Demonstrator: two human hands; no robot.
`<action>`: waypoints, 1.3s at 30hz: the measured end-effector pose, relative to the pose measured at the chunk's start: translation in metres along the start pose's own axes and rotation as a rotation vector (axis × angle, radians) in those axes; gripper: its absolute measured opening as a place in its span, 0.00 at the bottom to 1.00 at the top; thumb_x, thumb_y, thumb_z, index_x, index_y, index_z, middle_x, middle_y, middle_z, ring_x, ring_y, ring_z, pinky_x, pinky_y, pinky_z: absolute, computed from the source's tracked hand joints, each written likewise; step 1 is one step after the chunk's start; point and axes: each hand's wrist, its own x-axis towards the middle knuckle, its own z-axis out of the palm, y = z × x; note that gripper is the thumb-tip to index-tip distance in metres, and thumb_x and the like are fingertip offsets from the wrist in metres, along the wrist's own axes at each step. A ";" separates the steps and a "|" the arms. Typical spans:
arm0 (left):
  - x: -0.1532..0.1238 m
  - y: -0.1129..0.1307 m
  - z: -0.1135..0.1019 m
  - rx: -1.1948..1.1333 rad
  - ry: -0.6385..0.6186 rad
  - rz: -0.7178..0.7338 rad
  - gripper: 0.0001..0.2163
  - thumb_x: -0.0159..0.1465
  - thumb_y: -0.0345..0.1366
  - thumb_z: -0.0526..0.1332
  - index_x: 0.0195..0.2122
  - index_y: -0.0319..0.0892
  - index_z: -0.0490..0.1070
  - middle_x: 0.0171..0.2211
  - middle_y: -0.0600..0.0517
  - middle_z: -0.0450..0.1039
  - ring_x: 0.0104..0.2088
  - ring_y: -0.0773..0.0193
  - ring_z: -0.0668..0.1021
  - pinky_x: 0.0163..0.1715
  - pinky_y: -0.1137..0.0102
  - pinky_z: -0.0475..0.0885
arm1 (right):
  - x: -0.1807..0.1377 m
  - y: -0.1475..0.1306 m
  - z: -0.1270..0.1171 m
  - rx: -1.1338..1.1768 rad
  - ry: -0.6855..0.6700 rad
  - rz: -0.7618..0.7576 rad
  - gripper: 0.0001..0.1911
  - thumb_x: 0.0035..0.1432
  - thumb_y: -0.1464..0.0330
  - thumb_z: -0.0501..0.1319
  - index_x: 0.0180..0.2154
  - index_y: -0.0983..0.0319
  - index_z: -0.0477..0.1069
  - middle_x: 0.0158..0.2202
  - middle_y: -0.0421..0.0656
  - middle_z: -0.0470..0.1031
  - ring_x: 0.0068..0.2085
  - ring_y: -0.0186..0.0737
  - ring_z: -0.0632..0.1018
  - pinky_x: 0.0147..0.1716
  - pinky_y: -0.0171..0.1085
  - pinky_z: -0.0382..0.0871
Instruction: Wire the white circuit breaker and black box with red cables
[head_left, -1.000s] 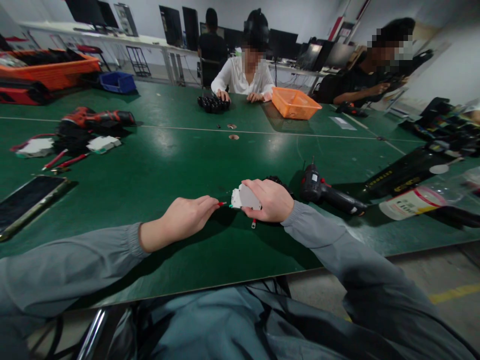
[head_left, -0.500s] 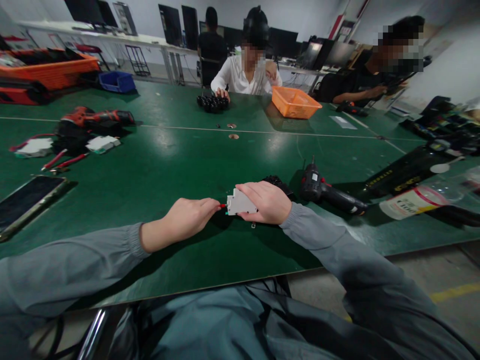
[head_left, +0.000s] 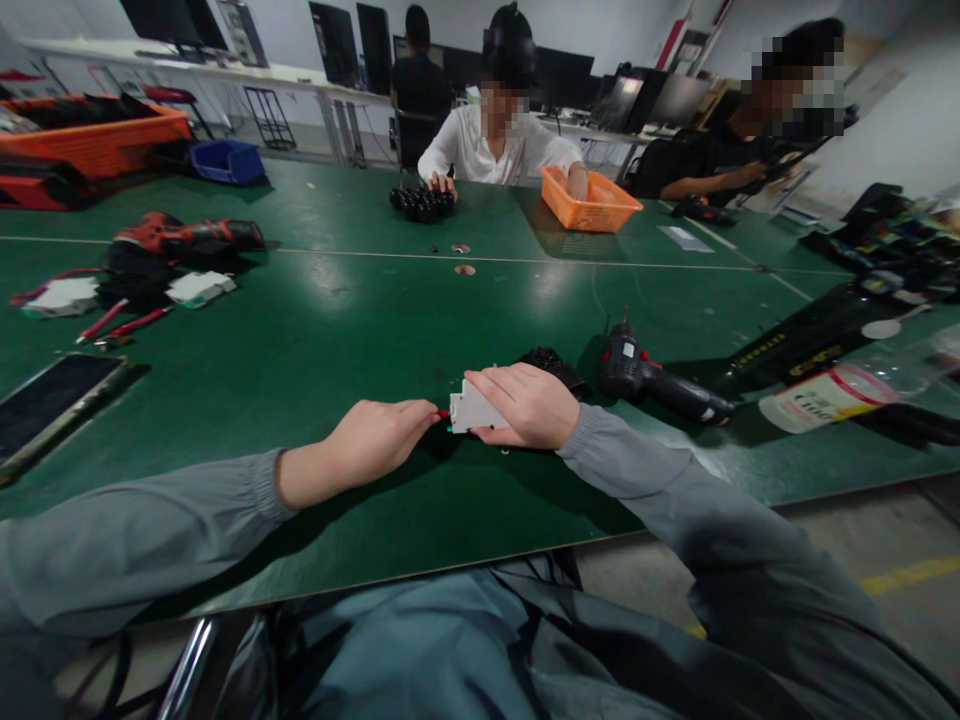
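My right hand is closed around a white boxy module that looks like a small circuit breaker, held just over the green table. Its left end faces my left hand, whose thumb and fingers are pinched together. From those fingertips a thin red piece, perhaps a wire end, reaches the module's left edge; most of it is hidden in the hand. A bit of green shows at the module's lower left corner. Behind my right hand lie black parts, partly covered.
A black power screwdriver, a plastic bottle and a dark bottle lie right. Leftward are a phone, red-handled pliers, white modules and a red drill. Opposite, a person reaches into an orange basket.
The person opposite has lowered one hand into the orange basket. My hands keep nearly the same pose on the module and the red piece; the view has shifted slightly.
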 end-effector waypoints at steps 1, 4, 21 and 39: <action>0.000 0.000 0.000 0.003 -0.004 -0.001 0.18 0.74 0.41 0.44 0.41 0.40 0.71 0.36 0.49 0.80 0.31 0.61 0.81 0.22 0.72 0.66 | 0.000 0.000 0.000 -0.006 -0.007 -0.002 0.32 0.65 0.55 0.55 0.57 0.78 0.64 0.46 0.60 0.76 0.44 0.53 0.77 0.40 0.47 0.70; 0.000 0.000 0.000 0.001 -0.011 0.000 0.17 0.74 0.40 0.45 0.41 0.41 0.71 0.37 0.49 0.80 0.32 0.61 0.82 0.22 0.71 0.66 | 0.001 -0.001 0.000 -0.019 -0.025 -0.004 0.32 0.66 0.55 0.54 0.57 0.76 0.64 0.47 0.59 0.76 0.44 0.52 0.77 0.40 0.47 0.70; 0.001 0.001 0.000 -0.052 -0.025 0.009 0.15 0.74 0.39 0.45 0.42 0.41 0.71 0.39 0.48 0.80 0.33 0.62 0.82 0.25 0.72 0.69 | 0.002 -0.001 -0.004 -0.023 -0.064 -0.044 0.33 0.68 0.56 0.52 0.59 0.79 0.61 0.47 0.62 0.74 0.45 0.54 0.76 0.40 0.49 0.70; -0.002 0.002 0.002 -0.039 -0.001 0.047 0.16 0.73 0.40 0.46 0.41 0.40 0.72 0.35 0.48 0.79 0.28 0.63 0.80 0.22 0.73 0.67 | 0.002 -0.001 -0.003 -0.021 -0.114 -0.087 0.33 0.68 0.55 0.52 0.59 0.79 0.61 0.47 0.63 0.74 0.45 0.54 0.76 0.41 0.49 0.69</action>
